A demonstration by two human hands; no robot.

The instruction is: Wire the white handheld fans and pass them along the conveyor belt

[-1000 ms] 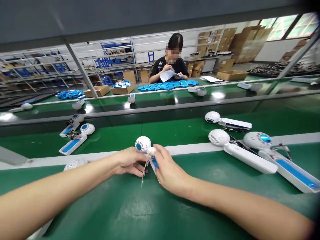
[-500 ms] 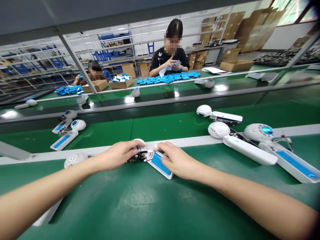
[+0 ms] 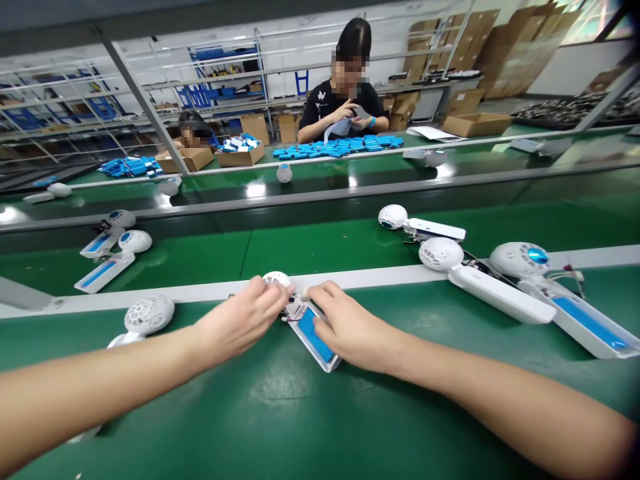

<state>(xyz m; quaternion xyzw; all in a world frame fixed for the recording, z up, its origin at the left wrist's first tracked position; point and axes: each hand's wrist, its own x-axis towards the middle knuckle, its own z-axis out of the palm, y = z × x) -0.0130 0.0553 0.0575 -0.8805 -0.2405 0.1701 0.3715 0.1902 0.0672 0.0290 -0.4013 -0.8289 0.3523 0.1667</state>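
1. White unit (image 3: 309, 339), round head, open handle holding a blue strip (image 3: 315, 333): on green worktop (image 3: 280, 420), between both hands, head end by the pale rail (image 3: 370, 278).
2. Handling, judged: light, stiff shell, smooth, perhaps slippery; thin wires (image 3: 287, 319) near the neck look fragile. Best hold: handle's side walls.
3. Right hand (image 3: 357, 330): fingers narrow, holding the handle's edge, thumb over the strip. Left hand (image 3: 245, 317): fingers bunched over the head; cannot tell what they grip.
4. Similar units (image 3: 150, 314), near side: one left, two right, one of those overlapping the rail. Beyond rail: two left, one right. Farther green surface (image 3: 315, 175): at least five.
5. Opposite: two people (image 3: 345, 100), three open cartons (image 3: 240, 157); blue packs (image 3: 340, 147) heaped, too many to count.
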